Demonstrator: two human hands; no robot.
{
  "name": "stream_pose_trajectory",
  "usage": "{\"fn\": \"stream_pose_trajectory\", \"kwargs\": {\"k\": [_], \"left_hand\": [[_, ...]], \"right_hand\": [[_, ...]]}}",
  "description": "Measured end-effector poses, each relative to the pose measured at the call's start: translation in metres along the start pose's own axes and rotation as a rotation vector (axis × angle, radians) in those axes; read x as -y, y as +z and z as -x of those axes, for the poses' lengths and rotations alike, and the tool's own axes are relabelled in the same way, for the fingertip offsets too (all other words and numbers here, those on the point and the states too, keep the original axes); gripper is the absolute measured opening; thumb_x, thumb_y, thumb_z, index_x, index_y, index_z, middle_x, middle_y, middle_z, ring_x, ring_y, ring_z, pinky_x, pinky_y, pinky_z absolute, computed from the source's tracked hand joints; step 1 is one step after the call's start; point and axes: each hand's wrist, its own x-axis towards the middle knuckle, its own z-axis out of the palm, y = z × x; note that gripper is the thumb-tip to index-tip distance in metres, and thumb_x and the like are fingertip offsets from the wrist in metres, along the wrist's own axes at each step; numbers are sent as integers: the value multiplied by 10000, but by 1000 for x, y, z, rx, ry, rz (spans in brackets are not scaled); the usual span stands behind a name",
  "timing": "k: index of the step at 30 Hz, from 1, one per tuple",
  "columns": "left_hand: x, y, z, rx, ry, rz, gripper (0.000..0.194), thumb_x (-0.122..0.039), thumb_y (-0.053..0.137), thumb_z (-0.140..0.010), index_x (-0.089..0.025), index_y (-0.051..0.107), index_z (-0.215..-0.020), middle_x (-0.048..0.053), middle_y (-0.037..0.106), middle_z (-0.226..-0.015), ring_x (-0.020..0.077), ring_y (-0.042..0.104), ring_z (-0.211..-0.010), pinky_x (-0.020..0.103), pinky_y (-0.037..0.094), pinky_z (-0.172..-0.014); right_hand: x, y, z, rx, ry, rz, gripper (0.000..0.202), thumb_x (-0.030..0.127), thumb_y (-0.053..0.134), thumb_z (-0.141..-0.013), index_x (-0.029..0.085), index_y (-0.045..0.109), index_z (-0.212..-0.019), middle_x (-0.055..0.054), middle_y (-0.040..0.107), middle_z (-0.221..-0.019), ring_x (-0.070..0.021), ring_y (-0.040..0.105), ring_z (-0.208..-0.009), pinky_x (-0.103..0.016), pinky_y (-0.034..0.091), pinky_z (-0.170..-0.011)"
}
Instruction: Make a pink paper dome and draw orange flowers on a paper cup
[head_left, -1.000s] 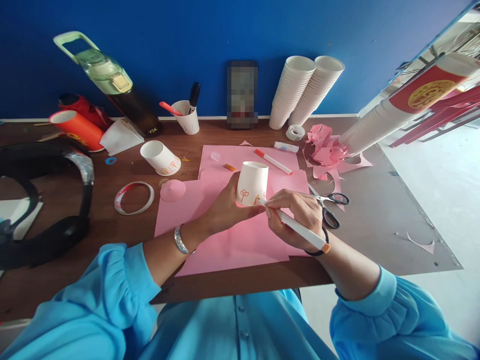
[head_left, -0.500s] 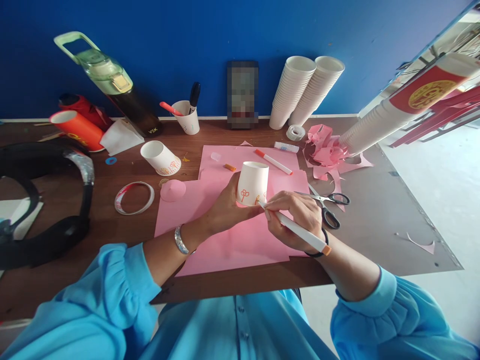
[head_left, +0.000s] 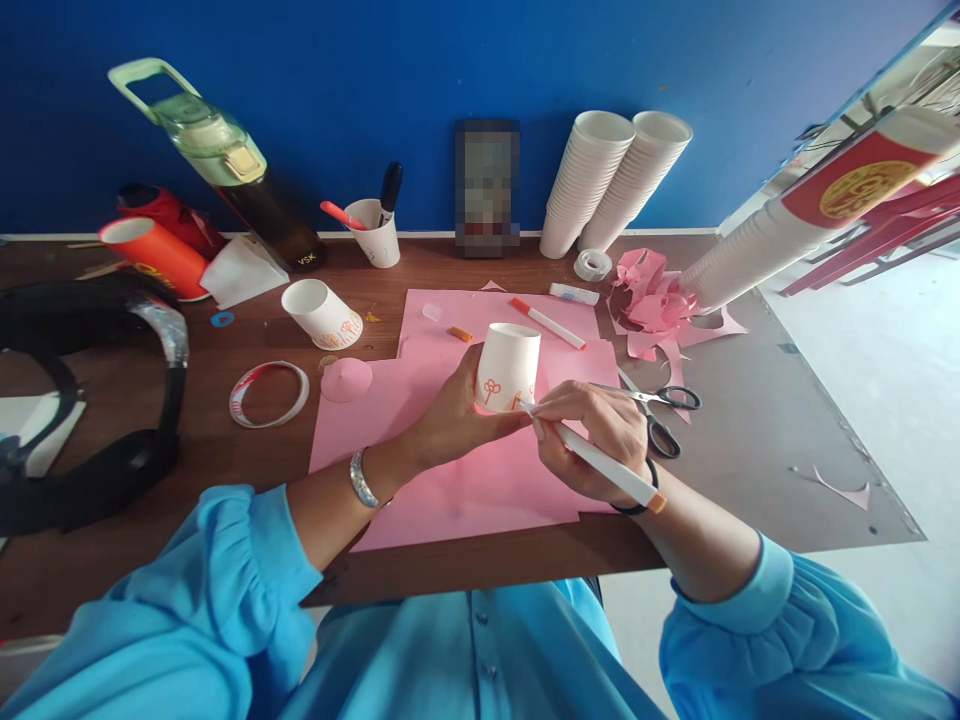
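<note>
My left hand (head_left: 457,405) grips a white paper cup (head_left: 508,358) above the pink paper (head_left: 450,492). The cup's narrower end faces up, and small orange flowers are drawn around its lower rim. In my right hand (head_left: 592,435) is a white marker with an orange end (head_left: 611,468), held like a pen. Its tip touches the cup near the rim, beside a yellow-orange mark. A brown-orange cap (head_left: 460,334) and a white marker with red ends (head_left: 549,324) lie on the paper behind the cup.
Scissors (head_left: 660,397) lie right of my right hand, near pink scraps (head_left: 654,295). Stacked cups (head_left: 589,180) stand by the wall. Left are another decorated cup (head_left: 319,310), a tape roll (head_left: 268,394), a pink cone (head_left: 346,380), a bottle (head_left: 277,220) and black headphones (head_left: 161,440).
Both hands, the cup and the marker have shifted very slightly right in view. The marker tip stays at the cup's rim; nothing was taken or let go.
</note>
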Motion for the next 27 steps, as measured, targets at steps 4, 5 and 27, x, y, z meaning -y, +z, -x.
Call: {"fn": "stream_pose_trajectory", "kwargs": {"k": [4, 5, 27], "left_hand": [[0, 0, 0, -2, 6, -5, 758, -400, 894, -695, -246, 441, -1284, 86, 583, -1274, 286, 593, -1146, 419, 535, -888], [0, 0, 0, -5, 4, -5, 760, -403, 893, -695, -245, 441, -1286, 88, 582, -1274, 289, 592, -1147, 422, 533, -891], [-7, 2, 1, 3, 27, -8, 716, -359, 905, -677, -223, 459, -1221, 92, 586, -1243, 276, 591, -1105, 401, 512, -867]], "right_hand": [[0, 0, 0, 11, 4, 8, 194, 53, 596, -823, 225, 572, -910, -3, 701, -704, -148, 698, -581, -244, 533, -507], [-1, 0, 0, 13, 6, 14, 194, 55, 595, -826, 227, 570, -912, -2, 703, -706, -146, 699, -583, -243, 534, -508], [0, 1, -1, 21, -7, 25, 186, 50, 601, -829, 223, 562, -887, -8, 706, -694, -142, 706, -589, -232, 546, -523]]}}
